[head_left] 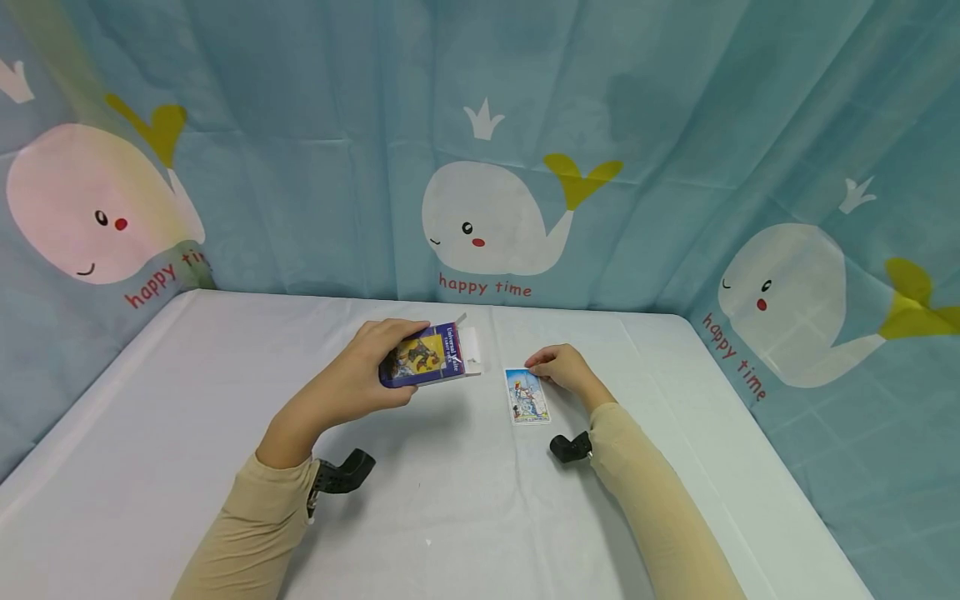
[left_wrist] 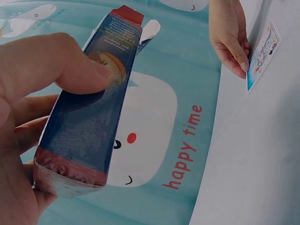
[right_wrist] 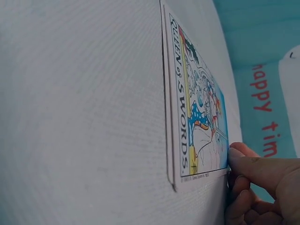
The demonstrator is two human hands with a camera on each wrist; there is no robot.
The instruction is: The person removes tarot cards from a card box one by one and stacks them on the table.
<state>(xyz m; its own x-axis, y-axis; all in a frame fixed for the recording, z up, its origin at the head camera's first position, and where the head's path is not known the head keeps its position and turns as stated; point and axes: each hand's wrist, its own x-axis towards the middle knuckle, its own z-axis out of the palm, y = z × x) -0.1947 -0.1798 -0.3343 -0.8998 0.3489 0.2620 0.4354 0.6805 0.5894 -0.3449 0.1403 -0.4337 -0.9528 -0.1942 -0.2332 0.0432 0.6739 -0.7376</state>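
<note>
My left hand (head_left: 348,382) holds a blue tarot card box (head_left: 423,357) above the table, thumb along one side and fingers around the other. The box's white end flap (head_left: 469,348) stands open, pointing right. In the left wrist view the box's narrow printed side (left_wrist: 89,136) faces the camera; its inside is hidden. To the right, a tarot card (head_left: 528,398) lies face up on the white cloth, reading "Queen of Swords" in the right wrist view. A second edge shows under it. My right hand (head_left: 564,371) pinches its far right corner between thumb and finger.
A white cloth (head_left: 420,517) covers the table. Behind it and along both sides hangs a blue curtain (head_left: 300,167) printed with whales. Black wrist-worn devices (head_left: 345,472) stick out from both sleeves, close over the tabletop.
</note>
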